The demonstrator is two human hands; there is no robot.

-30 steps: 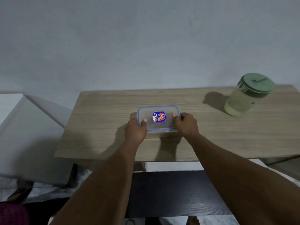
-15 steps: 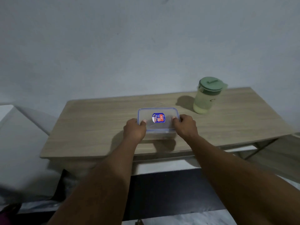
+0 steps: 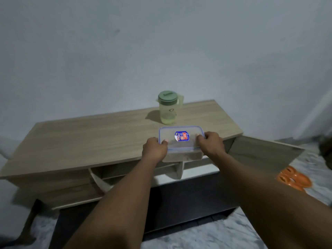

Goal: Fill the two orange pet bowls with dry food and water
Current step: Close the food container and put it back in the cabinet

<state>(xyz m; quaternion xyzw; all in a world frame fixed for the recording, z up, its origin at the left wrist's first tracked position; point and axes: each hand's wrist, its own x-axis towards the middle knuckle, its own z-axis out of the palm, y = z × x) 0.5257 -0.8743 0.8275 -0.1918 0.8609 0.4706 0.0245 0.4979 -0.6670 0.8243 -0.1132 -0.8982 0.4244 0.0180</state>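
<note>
View has swung right against the frame half a second back. Wooden table [image 3: 89, 141] now runs from lower left to centre right. The orange pet bowls [image 3: 292, 179] have come into sight on the floor at the right edge; contents cannot be told. Green-lidded jug [image 3: 168, 108] stands at upper centre, untouched. Clear lidded container [image 3: 181, 139], brownish inside, now overhangs the table's front edge at centre frame. Judgement: it is being carried toward the bowls, lid not yet off. Left hand [image 3: 154, 150] and right hand [image 3: 212, 144] each grip one short end, fingers curled, thumbs on the lid.
</note>
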